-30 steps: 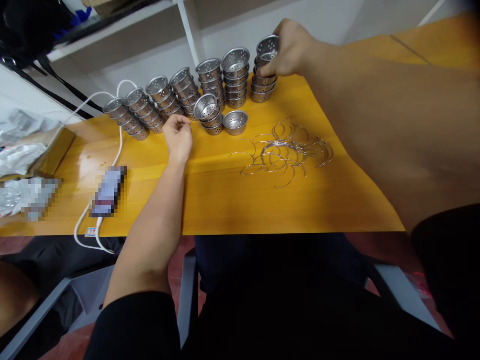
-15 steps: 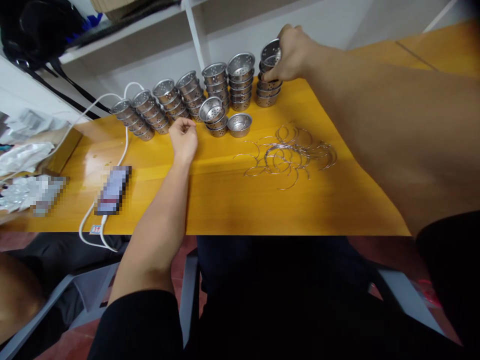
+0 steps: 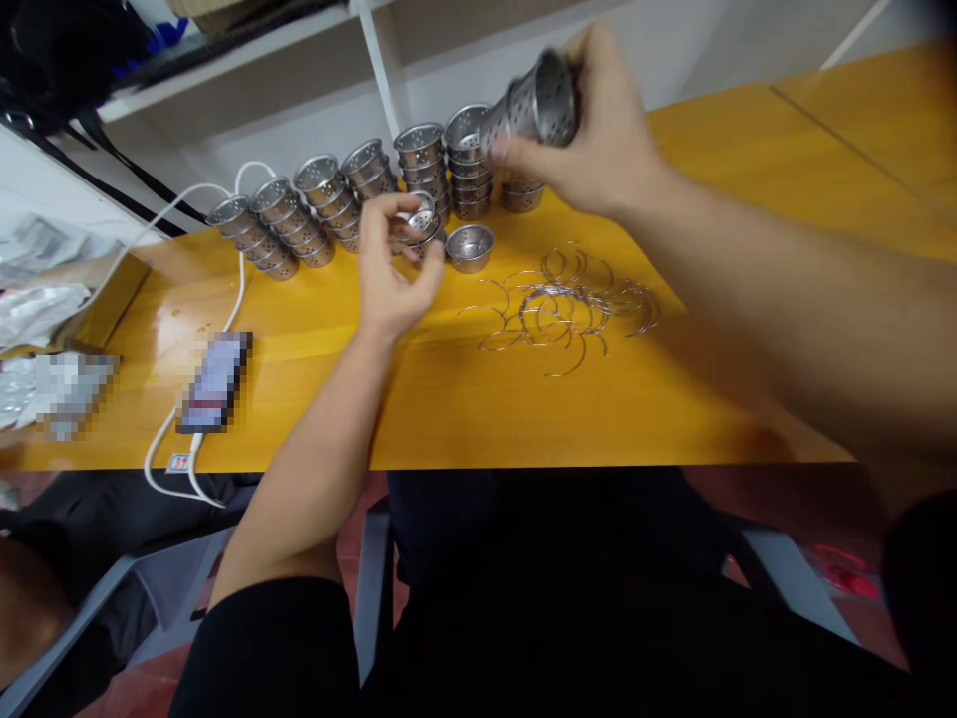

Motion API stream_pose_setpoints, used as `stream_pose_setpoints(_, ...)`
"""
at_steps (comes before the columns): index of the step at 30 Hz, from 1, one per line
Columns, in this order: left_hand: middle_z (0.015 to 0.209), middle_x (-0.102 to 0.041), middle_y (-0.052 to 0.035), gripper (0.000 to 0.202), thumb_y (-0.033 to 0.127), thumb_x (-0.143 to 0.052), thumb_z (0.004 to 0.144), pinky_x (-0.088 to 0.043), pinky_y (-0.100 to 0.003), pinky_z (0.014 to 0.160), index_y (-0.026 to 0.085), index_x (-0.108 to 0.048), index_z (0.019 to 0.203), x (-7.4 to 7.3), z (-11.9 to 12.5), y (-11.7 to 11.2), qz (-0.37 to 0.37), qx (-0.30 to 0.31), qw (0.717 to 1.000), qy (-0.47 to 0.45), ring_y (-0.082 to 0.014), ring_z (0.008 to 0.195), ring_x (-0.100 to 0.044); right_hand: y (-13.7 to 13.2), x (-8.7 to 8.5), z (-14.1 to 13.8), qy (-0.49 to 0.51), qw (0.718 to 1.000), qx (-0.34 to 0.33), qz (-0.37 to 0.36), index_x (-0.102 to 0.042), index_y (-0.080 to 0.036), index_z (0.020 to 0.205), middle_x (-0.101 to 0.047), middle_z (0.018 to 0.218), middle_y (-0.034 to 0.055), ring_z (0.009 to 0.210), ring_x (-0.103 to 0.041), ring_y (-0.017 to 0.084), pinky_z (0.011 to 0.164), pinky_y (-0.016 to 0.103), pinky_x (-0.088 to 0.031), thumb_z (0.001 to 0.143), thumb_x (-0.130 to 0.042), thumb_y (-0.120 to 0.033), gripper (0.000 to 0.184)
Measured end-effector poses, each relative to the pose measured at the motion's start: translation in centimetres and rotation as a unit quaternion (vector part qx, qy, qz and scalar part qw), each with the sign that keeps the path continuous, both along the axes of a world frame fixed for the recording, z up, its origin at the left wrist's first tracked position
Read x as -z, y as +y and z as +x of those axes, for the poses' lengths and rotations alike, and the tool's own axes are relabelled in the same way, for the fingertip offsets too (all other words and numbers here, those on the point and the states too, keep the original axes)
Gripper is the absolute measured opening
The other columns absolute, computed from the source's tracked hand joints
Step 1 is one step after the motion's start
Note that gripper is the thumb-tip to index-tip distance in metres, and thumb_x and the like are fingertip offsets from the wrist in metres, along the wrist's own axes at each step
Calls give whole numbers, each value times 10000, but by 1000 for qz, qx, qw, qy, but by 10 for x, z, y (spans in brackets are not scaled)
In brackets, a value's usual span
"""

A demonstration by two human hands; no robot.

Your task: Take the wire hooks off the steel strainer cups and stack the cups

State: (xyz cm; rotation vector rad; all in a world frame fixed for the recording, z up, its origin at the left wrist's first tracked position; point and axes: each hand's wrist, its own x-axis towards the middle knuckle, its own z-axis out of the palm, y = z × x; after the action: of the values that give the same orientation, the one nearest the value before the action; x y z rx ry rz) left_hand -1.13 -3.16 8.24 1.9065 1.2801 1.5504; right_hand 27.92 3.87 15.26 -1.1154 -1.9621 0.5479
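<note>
My right hand (image 3: 598,150) is closed around a stack of perforated metal cups (image 3: 532,105), held on its side in the air above the yellow table (image 3: 449,399). One cup (image 3: 521,194) remains on the table below it. My left hand (image 3: 393,269) is raised off the table with fingers spread and curled, just in front of a short stack of cups (image 3: 420,224); it holds nothing. A single cup (image 3: 470,246) stands to the right of that stack. A loose pile of thin wire rings (image 3: 572,304) lies beneath my right forearm.
Several more stacks of metal cups (image 3: 329,204) line the table's far edge under a white shelf. A white cable (image 3: 224,319) and a blurred phone (image 3: 216,379) lie at the left, with crumpled plastic bags (image 3: 37,309) beyond. Another person's knee (image 3: 30,608) shows at lower left.
My right hand has lifted most of the far-right stack off the table and tipped it sideways. My left hand has risen from the table and opened toward the short stack.
</note>
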Motion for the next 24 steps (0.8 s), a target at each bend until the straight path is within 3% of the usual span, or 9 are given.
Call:
stream_pose_setpoints(2, 1808, -678, -110, 842, 555, -1210, 907, -661, -668, 1467, 365, -738, 1578, -1, 17, -10, -30, 52, 998, 23, -514, 1836, -626, -27, 16, 2, 31, 999, -22, 11, -634, -357, 1500, -829, 1534, 105, 1566, -706, 472, 1385, 680, -650, 825, -1124, -1018, 1064)
stream_pose_setpoints(4, 1864, -662, -94, 986, 547, -1267, 830, -600, -708, 1542, 377, -724, 1635, 2, 27, -14, -47, 96, 993, 42, -531, 1920, -555, -51, 31, -1, 41, 998, -53, 21, -680, -366, 1437, -838, 1535, 93, 1479, -777, 488, 1371, 702, -661, 806, -1135, -1009, 1010)
stream_pose_setpoints(7, 1811, -726, -73, 990, 499, -1289, 796, -526, -725, 1607, 381, -749, 1618, 9, 31, -12, -63, 129, 988, 56, -506, 1910, -595, -74, 48, -8, -11, 998, -57, 7, -731, -385, 1529, -845, 1490, 95, 1434, -801, 521, 1290, 745, -697, 867, -1083, -1021, 984)
stream_pose_setpoints(11, 1751, -774, -71, 919, 495, -1273, 826, -526, -717, 1612, 383, -765, 1584, 17, 25, -5, -92, 116, 988, 42, -488, 1880, -640, -64, 55, 9, 17, 997, -65, 47, -754, -420, 1591, -825, 1562, 112, 1451, -795, 507, 1315, 734, -698, 1007, -977, -985, 843)
stream_pose_setpoints(13, 1750, -771, -81, 927, 519, -1263, 839, -539, -693, 1604, 378, -748, 1597, 22, 18, 1, -95, 108, 989, 33, -480, 1874, -645, -46, 59, 33, 29, 994, -26, 98, -769, -372, 1659, -762, 1667, 176, 1578, -734, 515, 1432, 716, -620, 1067, -1011, -834, 789)
stream_pose_setpoints(15, 1743, -764, -99, 956, 566, -1253, 848, -564, -656, 1584, 375, -722, 1620, 33, 9, 11, -82, 109, 990, 29, -464, 1843, -673, -28, 66, 63, -21, 991, 69, 110, -756, -246, 1785, -691, 1708, 279, 1685, -653, 532, 1532, 697, -501, 1052, -1122, -559, 877)
stream_pose_setpoints(18, 1716, -747, -107, 1007, 734, -1190, 891, -624, -607, 1516, 393, -662, 1678, 56, -7, 35, -48, 132, 990, 22, -427, 1777, -728, -10, 77, 99, -87, 971, 222, -5, -677, -109, 1880, -634, 1760, 319, 1660, -697, 513, 1536, 631, -474, 929, -1192, -198, 1086)
stream_pose_setpoints(21, 1716, -740, -137, 1154, 934, -1100, 885, -676, -606, 1439, 374, -578, 1749, 80, -20, 58, -21, 160, 987, 17, -408, 1661, -789, -8, 83, 114, -141, 946, 277, -88, -658, -54, 1894, -595, 1837, 324, 1718, -684, 464, 1530, 512, -472, 1006, -1153, -196, 1026)
stream_pose_setpoints(24, 1717, -743, -151, 1191, 998, -1055, 885, -693, -598, 1405, 374, -556, 1769, 93, -26, 72, -8, 175, 984, 13, -396, 1608, -812, -11, 83, 112, -168, 934, 291, -124, -733, -31, 1825, -608, 1846, 345, 1708, -692, 416, 1496, 446, -493, 1077, -1133, -254, 877)
